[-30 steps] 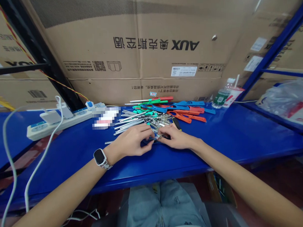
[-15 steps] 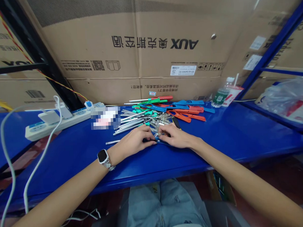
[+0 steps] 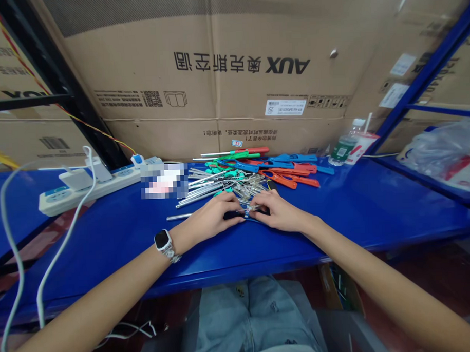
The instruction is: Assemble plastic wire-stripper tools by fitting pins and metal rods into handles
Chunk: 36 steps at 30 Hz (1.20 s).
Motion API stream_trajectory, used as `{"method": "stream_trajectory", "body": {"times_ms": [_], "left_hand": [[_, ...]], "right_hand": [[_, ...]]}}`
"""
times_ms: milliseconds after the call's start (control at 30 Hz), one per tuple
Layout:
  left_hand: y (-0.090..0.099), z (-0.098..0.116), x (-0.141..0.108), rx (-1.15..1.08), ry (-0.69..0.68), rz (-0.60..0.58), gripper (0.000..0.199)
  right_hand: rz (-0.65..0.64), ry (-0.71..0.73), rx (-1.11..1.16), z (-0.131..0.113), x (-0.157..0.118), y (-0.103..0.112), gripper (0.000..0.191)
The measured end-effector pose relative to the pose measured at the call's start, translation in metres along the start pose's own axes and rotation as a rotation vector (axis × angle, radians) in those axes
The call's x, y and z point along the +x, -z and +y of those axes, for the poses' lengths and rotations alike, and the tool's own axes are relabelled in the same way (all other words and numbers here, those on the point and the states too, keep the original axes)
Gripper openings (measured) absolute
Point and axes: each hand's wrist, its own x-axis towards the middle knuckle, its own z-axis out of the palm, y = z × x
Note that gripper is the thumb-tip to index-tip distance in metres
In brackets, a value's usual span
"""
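My left hand is closed on what looks like a blue long-reach lighter, lying low over the bench top. A metal tube sticks out to the left from beneath this hand, seemingly part of the same lighter. With thumb and fingers, my right hand pinches a small clear-and-metal part at the lighter's middle. Fingers cover most of both pieces. Just beyond lie a heap of clear lighter inserts, several loose metal tubes and a dark-handled tool.
Red lighter handles, blue ones and green ones are piled behind. A power strip with white cables stands left. A bottle and a cup stand back right, before a large cardboard box.
Both hands have shifted slightly right with the lighter. The right fingers have lifted and opened a little, showing more of the small clear part.
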Motion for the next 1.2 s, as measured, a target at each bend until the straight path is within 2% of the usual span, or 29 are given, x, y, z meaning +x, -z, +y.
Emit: {"method": "stream_trajectory", "body": {"times_ms": [67, 267, 367, 500, 567, 800, 1000, 1200], "left_hand": [[-0.001, 0.0, 0.0, -0.005, 0.005, -0.007, 0.014], [0.0, 0.002, 0.003, -0.054, 0.095, 0.012, 0.011], [-0.001, 0.0, 0.003, -0.061, 0.151, 0.035, 0.012], [-0.004, -0.004, 0.001, -0.129, 0.215, 0.118, 0.031], [-0.005, -0.006, 0.001, -0.142, 0.204, 0.14, 0.034], [-0.003, -0.004, 0.001, -0.064, 0.135, 0.087, 0.021], [-0.003, -0.003, 0.002, -0.054, 0.175, 0.047, 0.018], [-0.003, -0.007, 0.006, -0.08, 0.168, 0.042, 0.019]], "right_hand": [[0.014, -0.016, 0.017, -0.002, -0.002, 0.002, 0.006], [0.06, -0.04, 0.082, -0.011, -0.003, 0.005, 0.022], [0.072, -0.033, 0.035, -0.012, -0.004, 0.002, 0.02], [0.141, -0.024, -0.032, -0.01, -0.004, -0.001, 0.016], [0.149, -0.016, -0.036, -0.01, -0.004, -0.002, 0.016], [0.171, 0.033, -0.029, -0.01, -0.002, -0.004, 0.016], [0.193, 0.0, 0.032, -0.007, -0.005, -0.005, 0.012], [0.274, -0.008, 0.051, -0.005, -0.008, -0.006, 0.011]]}}
